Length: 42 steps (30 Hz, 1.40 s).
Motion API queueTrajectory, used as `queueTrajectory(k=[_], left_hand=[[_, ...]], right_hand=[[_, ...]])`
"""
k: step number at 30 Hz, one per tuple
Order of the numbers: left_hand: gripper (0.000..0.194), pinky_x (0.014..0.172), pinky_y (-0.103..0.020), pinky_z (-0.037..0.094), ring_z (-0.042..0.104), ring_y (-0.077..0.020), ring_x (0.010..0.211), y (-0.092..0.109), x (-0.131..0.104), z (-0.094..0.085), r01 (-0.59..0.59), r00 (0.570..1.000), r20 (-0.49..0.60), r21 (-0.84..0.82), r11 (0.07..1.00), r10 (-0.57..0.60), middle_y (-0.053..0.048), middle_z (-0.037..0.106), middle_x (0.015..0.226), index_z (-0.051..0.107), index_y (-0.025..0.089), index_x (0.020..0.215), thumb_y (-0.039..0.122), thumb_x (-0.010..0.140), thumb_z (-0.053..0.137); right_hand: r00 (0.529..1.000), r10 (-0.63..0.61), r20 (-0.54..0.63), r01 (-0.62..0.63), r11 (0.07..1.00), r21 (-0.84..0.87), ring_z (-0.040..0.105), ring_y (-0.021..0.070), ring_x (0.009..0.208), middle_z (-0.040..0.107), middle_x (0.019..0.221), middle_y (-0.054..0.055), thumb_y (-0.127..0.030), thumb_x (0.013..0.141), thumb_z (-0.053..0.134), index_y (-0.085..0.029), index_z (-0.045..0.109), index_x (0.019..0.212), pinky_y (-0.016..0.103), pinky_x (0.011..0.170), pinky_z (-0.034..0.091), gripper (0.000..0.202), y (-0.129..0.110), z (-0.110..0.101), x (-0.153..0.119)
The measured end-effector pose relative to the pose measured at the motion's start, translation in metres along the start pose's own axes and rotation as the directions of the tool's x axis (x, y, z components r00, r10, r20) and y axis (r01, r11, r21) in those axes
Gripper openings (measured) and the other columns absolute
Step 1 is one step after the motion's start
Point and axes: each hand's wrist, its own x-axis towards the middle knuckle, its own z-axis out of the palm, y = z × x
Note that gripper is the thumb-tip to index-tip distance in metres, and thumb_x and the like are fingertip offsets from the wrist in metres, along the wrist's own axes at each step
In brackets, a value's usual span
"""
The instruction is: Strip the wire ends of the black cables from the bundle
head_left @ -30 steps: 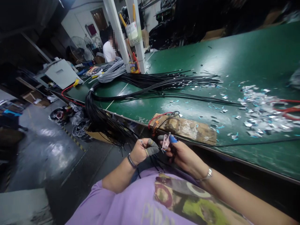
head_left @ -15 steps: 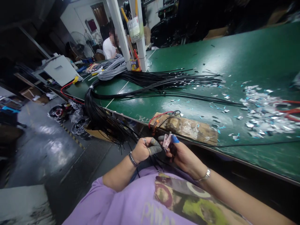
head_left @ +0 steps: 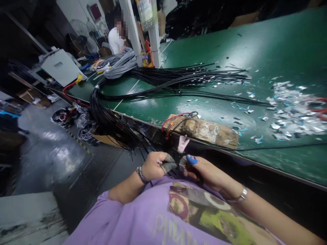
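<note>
Showing thin wires (head_left: 182, 165) just below the centre of the frame, pinched between the fingertips of the left hand (head_left: 155, 165) and those of the right hand (head_left: 204, 171). Found both hands closed, with fingers curled and tips nearly meeting; cannot tell how far the wires run inside either grip. Noted grey coverings on fingers of both hands and a blue one at the right. Observed a pink clip (head_left: 183, 144) just above the fingertips, near the table edge; cannot tell its support. Recorded a wooden block (head_left: 212, 132) beyond it on the green table (head_left: 258, 51), with red and black leads at its left end. Sighted black cables (head_left: 153, 96) across the table, bound at left and drooping over the edge; foil scraps (head_left: 293, 115) at right; a grey cable coil (head_left: 120, 68) and a white box (head_left: 59, 66) at upper left. Logged a person (head_left: 115, 41) in white beyond the coil.
</note>
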Motion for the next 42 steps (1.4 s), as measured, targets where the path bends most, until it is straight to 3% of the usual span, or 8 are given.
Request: queueTrajectory(k=[7,11,17,22,27,31,35,42], left_hand=[[0.034,0.054,-0.021,0.039,0.048,-0.0102,0.054,-0.007,-0.005,0.007,0.101,0.995,0.007,-0.030,0.994,-0.101,-0.002,0.059,0.058,0.063,0.014,0.063,0.046,0.072,0.067],[0.037,0.052,-0.020,0.037,0.044,-0.0084,0.053,-0.018,-0.013,0.012,0.206,0.977,0.074,-0.117,0.972,-0.198,0.001,0.054,0.056,0.059,0.014,0.062,0.048,0.074,0.064],[0.042,0.056,-0.023,0.042,0.050,-0.0108,0.056,-0.034,-0.022,0.013,0.338,0.941,0.086,-0.156,0.928,-0.328,-0.001,0.058,0.061,0.059,0.015,0.068,0.053,0.083,0.050],[0.039,0.087,-0.031,0.044,0.060,-0.0189,0.092,-0.029,-0.018,0.009,0.267,0.956,-0.062,-0.227,0.936,-0.288,-0.008,0.069,0.095,0.068,0.017,0.092,0.052,0.079,0.058],[0.039,0.057,-0.023,0.041,0.055,-0.0106,0.058,-0.020,-0.017,0.011,0.278,0.924,-0.140,-0.394,0.876,-0.356,-0.005,0.069,0.079,0.066,0.015,0.088,0.052,0.076,0.061],[0.037,0.042,-0.020,0.029,0.042,-0.0047,0.040,-0.012,-0.017,0.011,0.279,0.923,-0.110,-0.469,0.838,-0.369,-0.001,0.064,0.065,0.063,0.014,0.078,0.051,0.073,0.064],[0.036,0.041,-0.019,0.029,0.042,-0.0043,0.039,-0.009,-0.018,0.008,0.312,0.920,-0.059,-0.492,0.813,-0.388,0.000,0.062,0.062,0.062,0.013,0.078,0.048,0.070,0.069],[0.046,0.065,-0.023,0.045,0.059,-0.0123,0.069,-0.005,-0.021,0.003,0.248,0.954,0.077,-0.744,0.621,-0.288,-0.003,0.065,0.075,0.066,0.015,0.082,0.036,0.046,0.087]], right_hand=[[1.000,-0.024,0.012,0.025,0.994,-0.111,0.038,0.0079,0.052,0.052,0.058,-0.003,-0.055,0.059,0.075,-0.017,0.055,0.064,0.022,0.049,0.032,0.044,0.002,0.002,-0.002],[0.995,-0.101,0.001,0.097,0.953,-0.287,0.050,0.0135,0.064,0.059,0.066,-0.002,-0.052,0.063,0.073,-0.018,0.059,0.067,0.027,0.064,0.043,0.038,0.013,-0.001,-0.001],[0.975,-0.205,-0.081,0.145,0.876,-0.460,0.055,0.0165,0.068,0.064,0.069,0.000,-0.044,0.073,0.066,-0.017,0.063,0.071,0.028,0.065,0.045,0.027,0.034,-0.011,-0.009],[0.940,-0.257,-0.225,0.093,0.826,-0.557,0.056,0.0173,0.067,0.067,0.071,0.001,-0.034,0.074,0.062,-0.018,0.064,0.073,0.029,0.065,0.044,0.016,0.040,-0.024,-0.025],[0.866,-0.317,-0.386,0.067,0.840,-0.539,0.057,0.0191,0.067,0.066,0.070,0.003,-0.039,0.076,0.056,-0.019,0.063,0.073,0.032,0.065,0.045,0.021,0.042,-0.045,-0.046],[0.834,-0.307,-0.457,0.062,0.877,-0.476,0.058,0.0205,0.066,0.066,0.069,0.003,-0.043,0.071,0.058,-0.020,0.062,0.073,0.034,0.065,0.046,0.024,0.037,-0.054,-0.062],[0.811,-0.314,-0.494,0.075,0.893,-0.444,0.058,0.0214,0.067,0.066,0.069,0.003,-0.046,0.066,0.062,-0.021,0.063,0.071,0.035,0.067,0.047,0.026,0.030,-0.050,-0.071],[0.831,-0.319,-0.456,0.089,0.885,-0.458,0.058,0.0215,0.067,0.066,0.069,0.004,-0.052,0.068,0.060,-0.020,0.063,0.070,0.035,0.067,0.047,0.033,0.021,-0.038,-0.071]])
